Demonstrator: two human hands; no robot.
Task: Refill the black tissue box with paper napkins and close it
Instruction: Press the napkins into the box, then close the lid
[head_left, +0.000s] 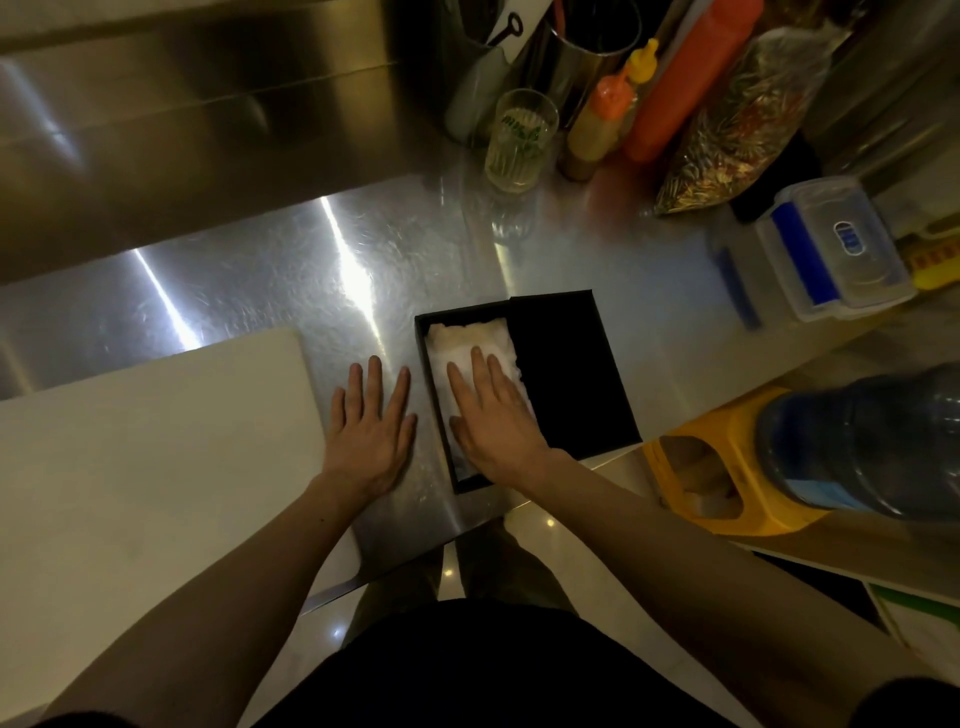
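The black tissue box lies open on the steel counter near its front edge. White paper napkins fill its tray. My right hand rests flat on the napkins, fingers spread, holding nothing. The black lid lies next to the tray on its right, partly overlapping the tray's edge. My left hand lies flat on the counter just left of the box, fingers apart, touching nothing else.
A white cutting board covers the counter's left. At the back stand a ribbed glass, sauce bottles, a steel canister and a bag of dried goods. A clear lidded container sits right. A water jug on a yellow stool stands beyond the edge.
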